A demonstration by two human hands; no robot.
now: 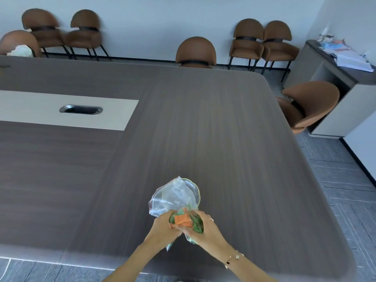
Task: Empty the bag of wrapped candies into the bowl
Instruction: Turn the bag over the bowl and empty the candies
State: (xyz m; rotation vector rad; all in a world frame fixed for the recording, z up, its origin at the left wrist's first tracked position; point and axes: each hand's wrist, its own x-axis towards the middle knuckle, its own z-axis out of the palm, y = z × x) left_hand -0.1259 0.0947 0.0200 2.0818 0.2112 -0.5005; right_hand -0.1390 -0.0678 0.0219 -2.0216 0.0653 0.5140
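Observation:
A clear plastic zip bag [173, 197] holds orange and green wrapped candies [184, 220], bunched near its lower end. My left hand [162, 222] grips the bag from the left and my right hand [205, 226] grips it from the right, both around the candy-filled part. The bag's open mouth points away from me, over a clear bowl with a yellowish rim [197, 190]. The bag covers most of the bowl, so only its far right rim shows.
The dark wood table [223, 139] has a light inlay strip with a metal cable slot [81, 109] at the left. Brown chairs [195, 51] stand along the far side and at the right [305, 106]. A side cabinet with papers [345, 55] is at far right.

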